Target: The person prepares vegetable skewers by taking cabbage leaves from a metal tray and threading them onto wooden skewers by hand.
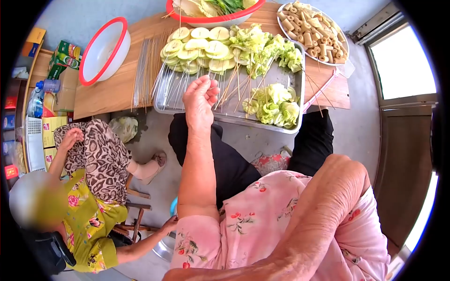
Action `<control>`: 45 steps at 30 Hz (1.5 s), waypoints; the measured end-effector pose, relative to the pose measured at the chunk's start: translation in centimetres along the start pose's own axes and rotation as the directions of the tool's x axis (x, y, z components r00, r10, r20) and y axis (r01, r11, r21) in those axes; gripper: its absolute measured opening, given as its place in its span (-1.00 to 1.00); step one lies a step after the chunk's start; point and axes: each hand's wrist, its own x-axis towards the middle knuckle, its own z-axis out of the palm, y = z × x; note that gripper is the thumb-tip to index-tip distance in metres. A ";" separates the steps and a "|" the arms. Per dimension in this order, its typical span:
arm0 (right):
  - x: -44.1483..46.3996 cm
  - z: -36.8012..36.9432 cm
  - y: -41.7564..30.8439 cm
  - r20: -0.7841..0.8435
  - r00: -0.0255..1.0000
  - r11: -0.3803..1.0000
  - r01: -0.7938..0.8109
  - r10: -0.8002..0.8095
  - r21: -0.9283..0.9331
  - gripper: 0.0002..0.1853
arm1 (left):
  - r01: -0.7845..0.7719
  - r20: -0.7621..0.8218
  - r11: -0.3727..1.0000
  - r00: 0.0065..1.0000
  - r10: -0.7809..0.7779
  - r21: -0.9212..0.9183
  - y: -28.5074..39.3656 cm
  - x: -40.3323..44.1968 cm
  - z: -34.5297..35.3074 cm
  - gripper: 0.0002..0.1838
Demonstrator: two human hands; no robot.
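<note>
My left hand (pixel 200 96) reaches over the near edge of a metal tray (pixel 225 112), its fingers curled together; what they hold, if anything, is too small to tell. Just beyond it lie stacked pale green round slices (pixel 199 49) on metal skewers that point towards me. To the right are lettuce leaves (pixel 253 44) on wooden skewers, and another lettuce bunch (pixel 276 105) sits in the tray's near right corner. My right forearm (pixel 300 229) bends across my chest and leaves the frame at the bottom, so my right hand is out of sight.
Loose skewers (pixel 152 61) lie left of the tray on the wooden table (pixel 101 100). Around them stand a red-rimmed white basin (pixel 105 51), a red-rimmed bowl of greens (pixel 220 19) and a plate of beige rolls (pixel 314 35). A co-worker (pixel 93 206) sits at left.
</note>
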 end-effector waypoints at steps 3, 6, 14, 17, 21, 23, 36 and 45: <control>-0.2 -0.5 0.1 0.057 0.997 0.998 0.056 -0.055 -0.022 -0.86 | 0.011 -0.004 1.000 1.000 -0.011 0.013 -0.1 0.1 -0.2 -0.82; -0.7 -1.3 0.1 0.148 0.981 0.990 0.133 -0.124 -0.048 -0.86 | 0.005 -0.014 1.000 1.000 -0.005 0.030 0.1 -0.1 0.0 -0.82; -1.8 -4.9 -0.9 0.553 0.776 0.895 0.431 -0.303 -0.113 -0.84 | -0.004 0.004 1.000 1.000 0.004 0.009 0.0 0.1 -0.1 -0.82; -1.6 -5.4 -3.2 0.618 0.737 0.880 0.451 -0.273 -0.150 -0.83 | -0.007 0.004 1.000 1.000 0.007 0.003 0.0 -0.1 -0.1 -0.82; -2.6 -5.2 -6.3 0.580 0.814 0.569 0.481 -0.009 -0.667 -0.78 | -0.016 0.016 0.998 1.000 0.017 -0.062 -0.4 0.5 -0.2 -0.84; -2.9 -5.1 -5.6 0.577 0.816 0.484 0.519 -0.036 -0.704 -0.77 | -0.045 0.014 0.995 0.999 0.047 -0.086 -0.6 0.7 -0.2 -0.84; -2.0 -13.4 -2.3 0.432 0.841 0.195 0.387 0.327 -0.901 -0.64 | -0.054 0.206 0.988 0.975 0.084 -0.146 1.6 -1.6 -0.8 -0.86; -2.9 -19.3 2.3 -0.417 0.740 0.482 -0.665 0.528 -0.571 -0.76 | -0.365 -0.373 0.865 0.898 0.231 -0.343 6.0 -0.6 -13.0 -0.90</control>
